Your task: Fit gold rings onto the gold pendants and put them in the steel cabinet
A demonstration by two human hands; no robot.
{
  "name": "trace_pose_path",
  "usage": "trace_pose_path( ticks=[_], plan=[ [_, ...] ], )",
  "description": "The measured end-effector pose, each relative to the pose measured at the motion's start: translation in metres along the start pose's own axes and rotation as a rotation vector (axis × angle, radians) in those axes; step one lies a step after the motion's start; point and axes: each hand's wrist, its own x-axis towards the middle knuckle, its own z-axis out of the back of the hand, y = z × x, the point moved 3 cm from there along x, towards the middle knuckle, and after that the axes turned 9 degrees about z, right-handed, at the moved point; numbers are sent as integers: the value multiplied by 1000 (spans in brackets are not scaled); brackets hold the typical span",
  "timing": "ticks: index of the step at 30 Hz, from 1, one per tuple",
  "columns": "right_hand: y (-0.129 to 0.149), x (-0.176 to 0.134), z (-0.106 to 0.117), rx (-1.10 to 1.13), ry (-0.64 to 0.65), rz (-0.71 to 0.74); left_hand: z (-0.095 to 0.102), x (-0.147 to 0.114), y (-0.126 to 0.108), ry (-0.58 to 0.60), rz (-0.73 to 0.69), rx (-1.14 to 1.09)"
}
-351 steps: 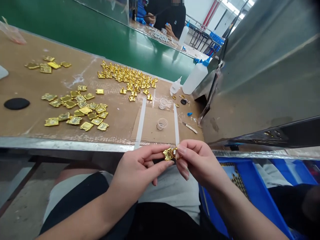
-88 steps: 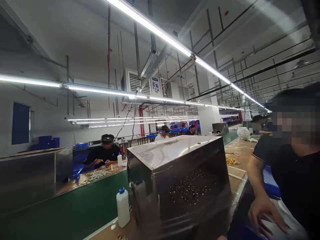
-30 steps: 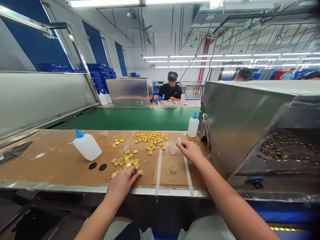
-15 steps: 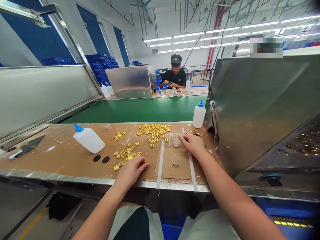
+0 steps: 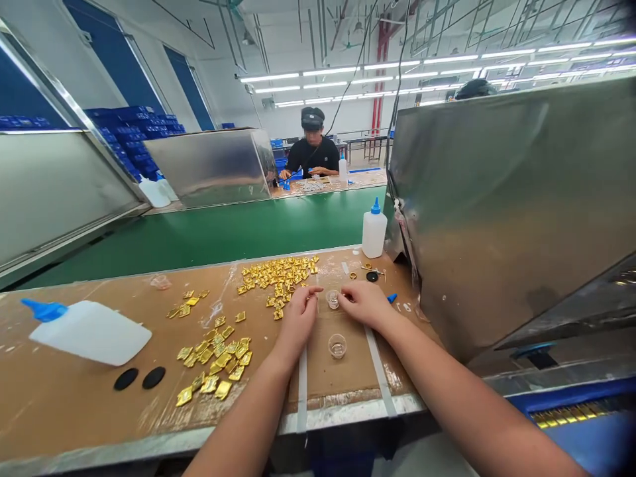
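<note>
My left hand (image 5: 299, 317) is closed, its fingertips pointing right, beside the pile of small gold square pieces (image 5: 278, 273). Whatever is between its fingers is too small or hidden to name. Just across from it, my right hand (image 5: 366, 302) has its fingers curled together at the right rim of a small clear cup (image 5: 332, 299). I cannot make out what that hand pinches, if anything. Nearer the table edge stands a second clear cup (image 5: 337, 346), between two strips of pale tape. More gold pieces (image 5: 218, 358) lie scattered to the left of my left forearm.
A white bottle with a blue nozzle (image 5: 94, 333) lies at the left, near two black discs (image 5: 140, 378). Another bottle (image 5: 374, 233) stands upright beside the metal panel (image 5: 497, 199). Behind the table runs a green belt (image 5: 223, 228), with a co-worker (image 5: 313, 152) beyond.
My left hand has moved from the near gold pieces up and right, close to the upper cup. My right hand stays near that cup. The view has shifted right and closer.
</note>
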Motion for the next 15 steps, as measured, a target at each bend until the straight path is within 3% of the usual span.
trace_pose_path(
  ticks=[7,15],
  plan=[
    [-3,6,-7,204,-13,-43,-9,-14,-9,106,-43,421],
    [-5,6,-9,333,-43,-29,-12,-7,-10,79,-74,487]
  ],
)
